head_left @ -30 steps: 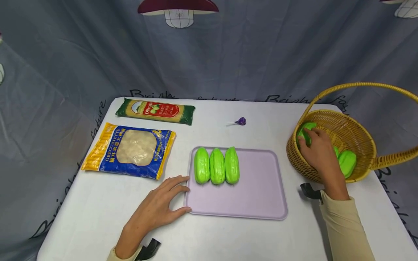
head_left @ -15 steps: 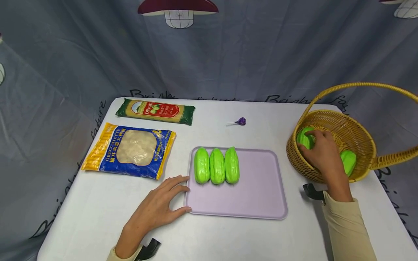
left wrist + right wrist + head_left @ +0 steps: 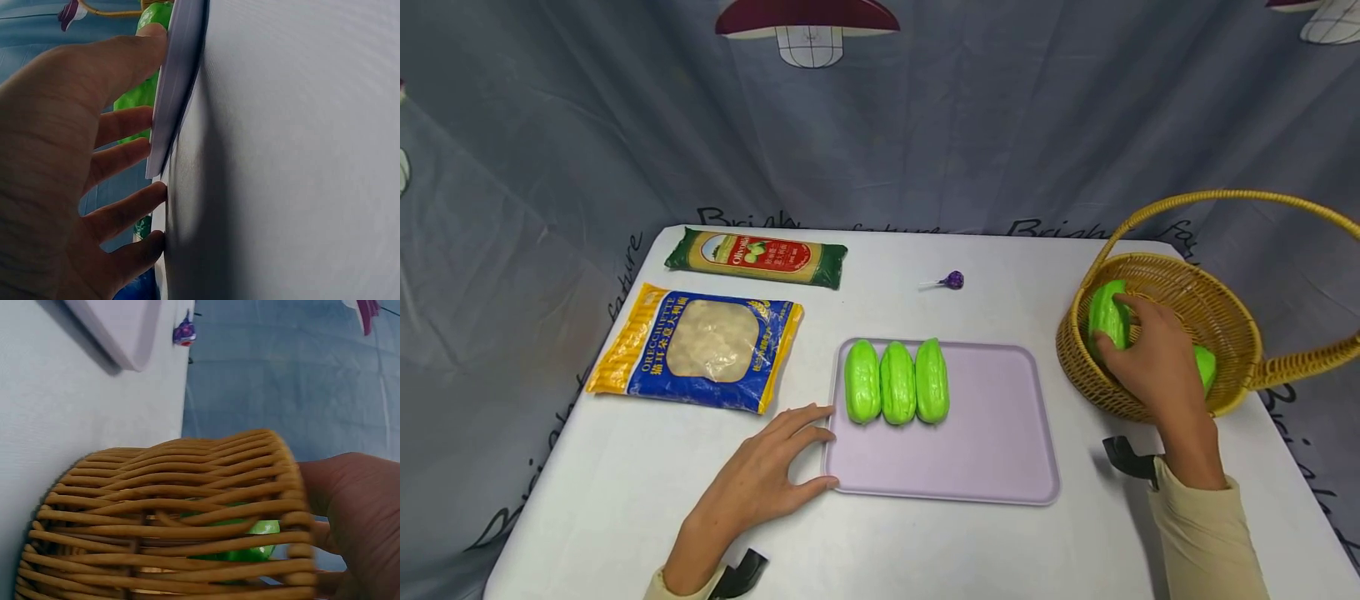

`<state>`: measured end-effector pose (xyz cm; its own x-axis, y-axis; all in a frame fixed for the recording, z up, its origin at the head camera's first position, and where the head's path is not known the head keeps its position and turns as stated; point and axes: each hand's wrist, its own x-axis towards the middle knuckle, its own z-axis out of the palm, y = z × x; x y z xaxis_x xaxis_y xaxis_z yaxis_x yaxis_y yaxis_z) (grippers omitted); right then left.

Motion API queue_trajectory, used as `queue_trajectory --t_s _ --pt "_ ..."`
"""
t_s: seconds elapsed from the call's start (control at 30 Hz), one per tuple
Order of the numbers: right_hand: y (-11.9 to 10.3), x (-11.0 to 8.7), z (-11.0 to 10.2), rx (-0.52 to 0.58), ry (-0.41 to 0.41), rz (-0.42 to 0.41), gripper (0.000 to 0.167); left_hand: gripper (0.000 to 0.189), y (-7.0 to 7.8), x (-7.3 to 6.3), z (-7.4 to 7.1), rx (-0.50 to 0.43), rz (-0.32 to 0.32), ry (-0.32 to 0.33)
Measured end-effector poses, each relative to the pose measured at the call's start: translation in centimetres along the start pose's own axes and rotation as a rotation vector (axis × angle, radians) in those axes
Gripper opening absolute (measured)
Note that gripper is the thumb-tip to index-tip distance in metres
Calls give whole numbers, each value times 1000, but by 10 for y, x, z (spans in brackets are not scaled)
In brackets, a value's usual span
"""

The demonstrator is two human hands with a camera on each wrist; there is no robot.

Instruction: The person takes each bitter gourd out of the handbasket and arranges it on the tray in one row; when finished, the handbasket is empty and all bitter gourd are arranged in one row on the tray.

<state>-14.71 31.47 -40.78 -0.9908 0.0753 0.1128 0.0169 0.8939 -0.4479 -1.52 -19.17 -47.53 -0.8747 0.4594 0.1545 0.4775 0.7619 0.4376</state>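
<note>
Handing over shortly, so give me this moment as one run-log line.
left hand: touches tray edge | right hand: grips green gourd in basket | tray: three green gourds | basket: another gourd

head: bright, sharp | left wrist: dim, shadow across table [image 3: 312, 156] | right wrist: dim, glint on green fruit [image 3: 265, 527]

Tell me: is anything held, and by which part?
The right hand holds a green vegetable in the basket, thumb toward its near end, finger toward its far end; other fingertips hidden. The left hand only touches the tray.
</note>
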Motion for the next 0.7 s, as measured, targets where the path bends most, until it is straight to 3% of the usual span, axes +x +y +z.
queue_trajectory --t_s 0.33,0.7 --pt "-13 -17 -14 39 131 -25 66 51 0 -1 1 -1 9 10" --pt "-35 -31 -19 72 205 -95 66 51 0 0 0 -2 3 6"
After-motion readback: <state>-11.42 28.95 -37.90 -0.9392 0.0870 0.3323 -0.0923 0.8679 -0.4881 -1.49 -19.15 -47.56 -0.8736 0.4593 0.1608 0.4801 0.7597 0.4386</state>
